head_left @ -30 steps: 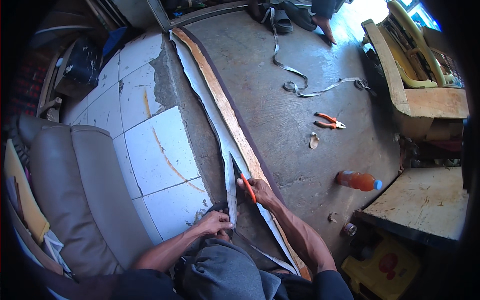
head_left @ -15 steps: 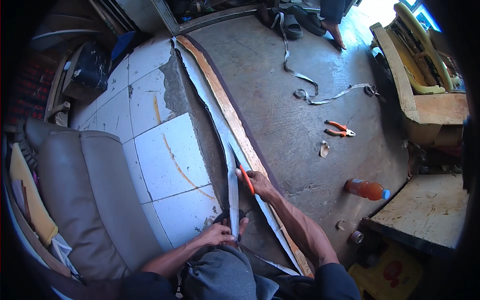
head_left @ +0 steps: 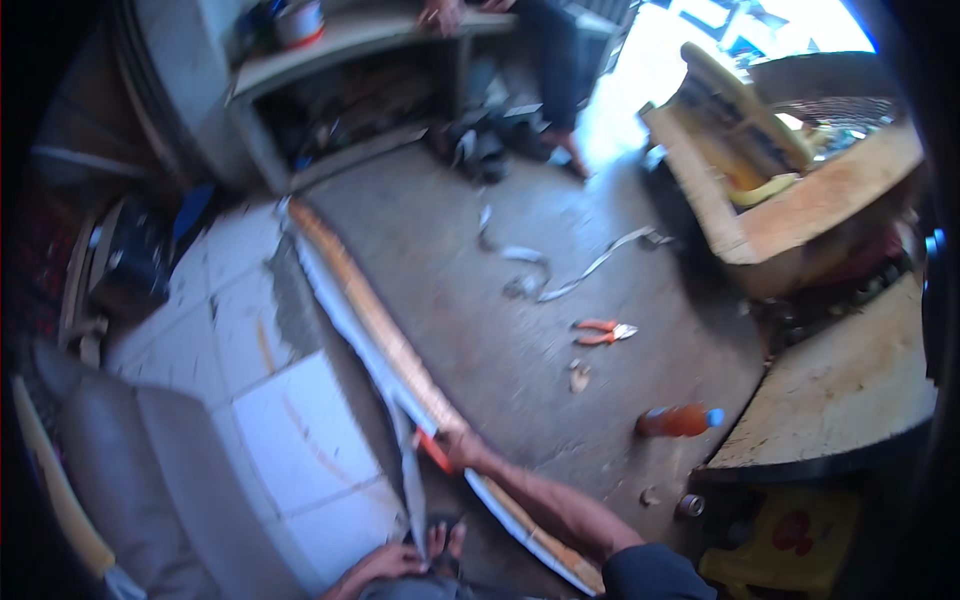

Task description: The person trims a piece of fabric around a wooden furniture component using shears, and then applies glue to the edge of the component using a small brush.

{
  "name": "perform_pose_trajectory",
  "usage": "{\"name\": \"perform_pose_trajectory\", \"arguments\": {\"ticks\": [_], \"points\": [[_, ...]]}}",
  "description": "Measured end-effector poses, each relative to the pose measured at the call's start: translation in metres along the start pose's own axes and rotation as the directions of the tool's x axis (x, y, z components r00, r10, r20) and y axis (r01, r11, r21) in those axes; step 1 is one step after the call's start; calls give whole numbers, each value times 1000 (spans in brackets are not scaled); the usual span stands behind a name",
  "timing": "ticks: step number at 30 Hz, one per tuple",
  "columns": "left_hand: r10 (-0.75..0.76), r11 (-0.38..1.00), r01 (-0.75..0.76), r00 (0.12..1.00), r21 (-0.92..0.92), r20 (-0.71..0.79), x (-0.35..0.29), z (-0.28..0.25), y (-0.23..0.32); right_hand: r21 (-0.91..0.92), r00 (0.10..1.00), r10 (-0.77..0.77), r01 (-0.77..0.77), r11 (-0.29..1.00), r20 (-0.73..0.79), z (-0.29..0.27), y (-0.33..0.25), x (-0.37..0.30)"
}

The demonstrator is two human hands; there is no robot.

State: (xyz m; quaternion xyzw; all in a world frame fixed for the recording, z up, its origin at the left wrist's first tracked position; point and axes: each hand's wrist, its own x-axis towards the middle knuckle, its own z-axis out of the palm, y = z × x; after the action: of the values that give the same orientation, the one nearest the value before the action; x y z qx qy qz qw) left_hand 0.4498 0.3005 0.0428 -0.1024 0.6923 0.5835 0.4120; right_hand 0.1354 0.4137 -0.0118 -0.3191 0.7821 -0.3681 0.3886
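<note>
In my right hand (head_left: 458, 447) are orange-handled scissors (head_left: 433, 452), with the fingers closed round the handles. Blur hides the blades, which lie by a long whitish sheet edge (head_left: 350, 330) along a tan band (head_left: 385, 340). A narrow grey-white strip (head_left: 411, 490) parts from that sheet near the scissors and runs down toward me. At the lower edge my left hand (head_left: 392, 562) is closed on the strip's near end, beside my bare foot (head_left: 455, 535). The left fingers are partly blurred.
Orange-handled pliers (head_left: 606, 332), a curled ribbon (head_left: 600, 270) and a bottle of orange liquid (head_left: 680, 420) lie on the floor to the right. A brown padded seat (head_left: 190, 480) stands left. Another person's hand (head_left: 440, 15) rests at the far bench (head_left: 370, 40).
My view has tilted up and turned right; floor things sit lower and further left in it. The far bench and another person's hands have come into sight. Both my hands keep their holds.
</note>
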Motion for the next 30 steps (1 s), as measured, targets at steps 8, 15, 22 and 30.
{"name": "perform_pose_trajectory", "arguments": {"ticks": [8,15,22,30], "points": [[-176,984,71,549,-164,-817,54,-119,84,-431,896,-224,41,901,-383,-39,-39,-108],[-105,994,8,411,-112,-905,154,-155,71,-481,811,-283,1,876,-513,-25,-25,-117],[-245,714,-130,874,-688,-420,111,-43,128,-361,876,63,-262,895,-478,-61,12,-242],[-198,843,71,963,-533,-184,94,18,127,-80,851,468,-497,864,-237,-58,17,-349]]}}
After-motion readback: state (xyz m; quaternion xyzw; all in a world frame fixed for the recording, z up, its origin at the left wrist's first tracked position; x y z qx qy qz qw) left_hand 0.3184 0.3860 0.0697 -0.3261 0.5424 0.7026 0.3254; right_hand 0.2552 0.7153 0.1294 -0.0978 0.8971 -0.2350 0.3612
